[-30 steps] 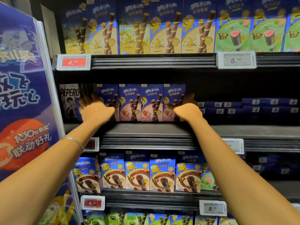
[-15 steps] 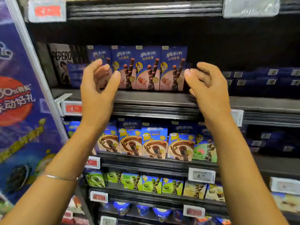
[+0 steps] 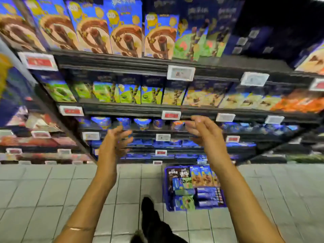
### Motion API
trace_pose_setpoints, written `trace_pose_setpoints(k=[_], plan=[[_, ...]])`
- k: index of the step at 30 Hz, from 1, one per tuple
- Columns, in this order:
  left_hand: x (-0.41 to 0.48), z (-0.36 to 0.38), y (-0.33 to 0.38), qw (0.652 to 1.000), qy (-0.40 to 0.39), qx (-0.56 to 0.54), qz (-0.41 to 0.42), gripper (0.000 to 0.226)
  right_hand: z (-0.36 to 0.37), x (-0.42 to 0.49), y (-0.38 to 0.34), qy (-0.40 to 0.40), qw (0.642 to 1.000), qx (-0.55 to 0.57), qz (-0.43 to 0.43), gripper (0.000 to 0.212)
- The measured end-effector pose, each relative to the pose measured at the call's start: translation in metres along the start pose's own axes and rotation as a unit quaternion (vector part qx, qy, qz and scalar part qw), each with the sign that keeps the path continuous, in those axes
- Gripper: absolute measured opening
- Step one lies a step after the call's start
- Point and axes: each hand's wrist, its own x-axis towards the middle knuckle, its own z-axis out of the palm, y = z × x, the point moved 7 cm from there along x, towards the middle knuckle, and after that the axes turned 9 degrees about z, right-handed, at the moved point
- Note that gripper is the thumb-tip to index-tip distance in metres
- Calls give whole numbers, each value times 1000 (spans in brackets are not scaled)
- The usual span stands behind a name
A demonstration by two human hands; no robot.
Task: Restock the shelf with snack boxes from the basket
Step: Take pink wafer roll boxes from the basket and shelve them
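Head view: left hand (image 3: 114, 142), right hand (image 3: 206, 135) empty, fingers relaxed; basket (image 3: 166, 195) well below them.

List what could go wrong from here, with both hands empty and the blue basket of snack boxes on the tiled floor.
1. The blue plastic basket sits on the floor close to the black shoe; a step could kick it or trip on it.
2. Its cardboard snack boxes are loosely piled; a hasty grab by the empty left hand or right hand might crush or spill some.
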Motion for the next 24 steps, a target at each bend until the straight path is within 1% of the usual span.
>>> trace_pose_setpoints(k=[2, 4, 6, 7, 9, 11, 16, 20, 24], plan=[[-35, 5, -62, 996, -18, 16, -86, 53, -28, -12, 66, 23, 995, -56, 78, 19], [-71, 11, -110, 986, -19, 29, -160, 55, -53, -27, 126, 32, 983, -74, 167, 30], [-101, 19, -147, 975, -15, 50, -215, 56, -79, -38, 178, 42, 969, -93, 226, 47], [-115, 25, -164, 969, -16, 62, -238, 56, -92, -43, 199, 43, 964, -103, 242, 49], [-140, 39, -194, 957, -30, 92, -274, 55, -113, -51, 235, 43, 956, -126, 262, 42], [-164, 56, -223, 944, -38, 115, -307, 59, -136, -57, 271, 45, 943, -161, 288, 37], [-198, 119, -298, 924, -48, 111, -362, 66, -205, -36, 369, 47, 917, -222, 327, 31], [-194, 168, -377, 917, -76, 115, -375, 67, -243, -1, 471, 35, 902, -267, 337, 43], [-162, 197, -486, 912, -78, 101, -389, 75, -265, 47, 582, 47, 883, -301, 357, 36]])
